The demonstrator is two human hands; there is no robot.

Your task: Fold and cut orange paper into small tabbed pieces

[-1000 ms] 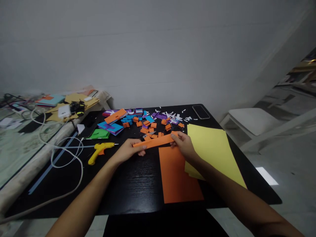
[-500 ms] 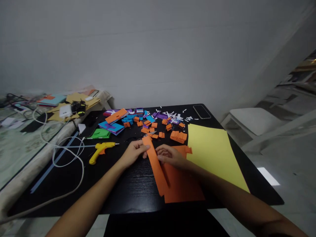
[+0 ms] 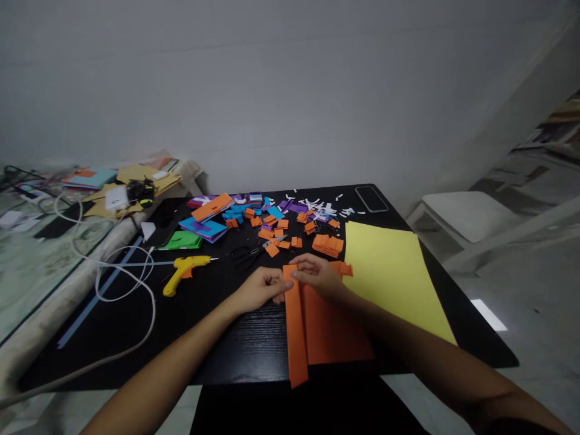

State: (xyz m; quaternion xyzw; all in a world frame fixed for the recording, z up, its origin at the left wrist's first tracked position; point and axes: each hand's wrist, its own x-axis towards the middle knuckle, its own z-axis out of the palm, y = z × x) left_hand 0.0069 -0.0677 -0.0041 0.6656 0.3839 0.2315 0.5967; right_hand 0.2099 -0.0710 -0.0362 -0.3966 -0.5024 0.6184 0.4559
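A long folded strip of orange paper stands over the left edge of an orange sheet, its near end reaching past the table's front edge. My left hand pinches the strip's far end from the left side. At the same end my right hand grips it from the right, thumb on top and fingers curled behind. Whether strip and sheet are one piece I cannot tell. Just beyond the hands lie scissors, black-handled pliers and small folded orange pieces.
A yellow glue gun lies at left beside a white cable. Yellow paper covers part of the right side. A phone, white scraps and stacked orange pieces sit farther back. A white stool stands right.
Both hands have moved to the right with the strip's far end, and the strip now points nearly straight away from me. My right hand has closed on it. The pliers and scissors show more fully.
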